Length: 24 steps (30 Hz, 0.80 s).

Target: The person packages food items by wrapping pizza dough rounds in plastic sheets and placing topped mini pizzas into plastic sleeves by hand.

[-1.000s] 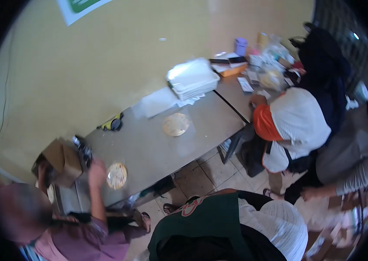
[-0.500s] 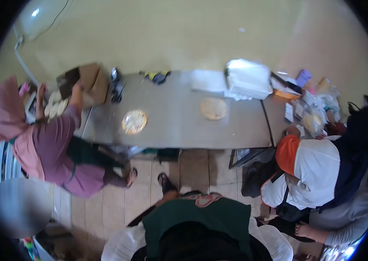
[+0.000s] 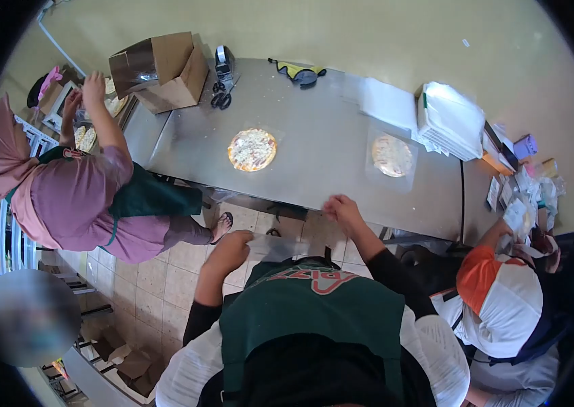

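Observation:
My left hand (image 3: 229, 252) is closed on the edge of a clear plastic sheet (image 3: 273, 249), held low in front of my green apron (image 3: 314, 319). By the table's front edge, my right hand (image 3: 345, 211) has its fingers bent together; anything between them is too small to tell. Beyond my hands, a round pizza with white topping (image 3: 252, 150) lies on clear plastic on the metal table (image 3: 300, 122). A second, paler pizza (image 3: 391, 155) rests farther right, also on clear plastic.
Along the back are a cardboard box (image 3: 182, 71), black scissors (image 3: 220, 96), a tape dispenser (image 3: 224, 61), a yellow-black item (image 3: 298, 71) and stacked white packaging (image 3: 453, 119). One person (image 3: 80, 193) stands left with raised hands; another in white and orange (image 3: 501, 298) is at right.
The view has swung left and closer to the table. My two hands have come into view, the left with clear plastic. The person at left has raised both hands beside the box.

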Tool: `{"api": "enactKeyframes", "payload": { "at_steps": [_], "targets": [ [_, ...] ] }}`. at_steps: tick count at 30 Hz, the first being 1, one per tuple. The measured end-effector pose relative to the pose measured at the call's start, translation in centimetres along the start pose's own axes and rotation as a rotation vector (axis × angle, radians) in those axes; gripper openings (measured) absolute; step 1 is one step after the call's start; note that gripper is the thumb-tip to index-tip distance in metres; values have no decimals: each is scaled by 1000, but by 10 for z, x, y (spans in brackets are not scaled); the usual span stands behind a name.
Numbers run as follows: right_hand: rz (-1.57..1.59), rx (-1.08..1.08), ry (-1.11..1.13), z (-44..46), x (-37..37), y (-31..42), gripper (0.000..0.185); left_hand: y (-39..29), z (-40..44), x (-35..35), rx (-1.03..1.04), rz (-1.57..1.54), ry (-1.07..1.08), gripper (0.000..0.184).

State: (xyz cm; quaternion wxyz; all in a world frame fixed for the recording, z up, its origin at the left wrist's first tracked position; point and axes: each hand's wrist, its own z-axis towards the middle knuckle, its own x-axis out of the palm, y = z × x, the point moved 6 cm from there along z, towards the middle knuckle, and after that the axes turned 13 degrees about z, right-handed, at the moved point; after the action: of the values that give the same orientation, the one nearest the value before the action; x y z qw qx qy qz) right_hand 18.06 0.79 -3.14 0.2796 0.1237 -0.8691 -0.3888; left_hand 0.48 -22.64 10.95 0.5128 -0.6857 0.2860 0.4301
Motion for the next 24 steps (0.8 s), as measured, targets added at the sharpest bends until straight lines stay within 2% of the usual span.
{"api": "enactKeyframes", "payload": {
  "at_steps": [2,3,5,8,10,12,14,16,18,20,23,24],
  "targets": [
    [35,29,7,39,49,10,20,10,-7,-54,-79,84,-149,29],
    [46,59,37,61,68,9,20,11,-8,-84,-252,-35,-170,30],
    [71,117,95,105,100,-2,20,17,-12,-130,-269,20,-473,31],
    [-17,126,-28,147,134,-13,28,21,-13,-179,-246,-102,-1041,35],
    [-116,23,-192,154,151,-7,36,23,-3,-192,-241,-63,-1242,48],
    [-113,-22,-302,152,167,3,43,37,23,-197,-207,-225,-1320,58],
    [-13,-8,-364,139,178,11,50,73,72,-178,-157,-597,-1255,63],
    [-24,-24,-409,130,182,18,48,130,125,-132,-373,-781,-1015,62],
    [-21,-13,-423,134,182,18,48,197,182,-71,-290,-605,-870,67],
    [-8,34,-407,144,180,12,49,218,215,-35,-367,-803,-682,68],
    [102,103,-422,147,182,9,49,263,236,13,-557,-684,-554,64],
    [141,134,-393,151,182,3,48,268,240,15,-538,-622,-534,64]
  ]
}}
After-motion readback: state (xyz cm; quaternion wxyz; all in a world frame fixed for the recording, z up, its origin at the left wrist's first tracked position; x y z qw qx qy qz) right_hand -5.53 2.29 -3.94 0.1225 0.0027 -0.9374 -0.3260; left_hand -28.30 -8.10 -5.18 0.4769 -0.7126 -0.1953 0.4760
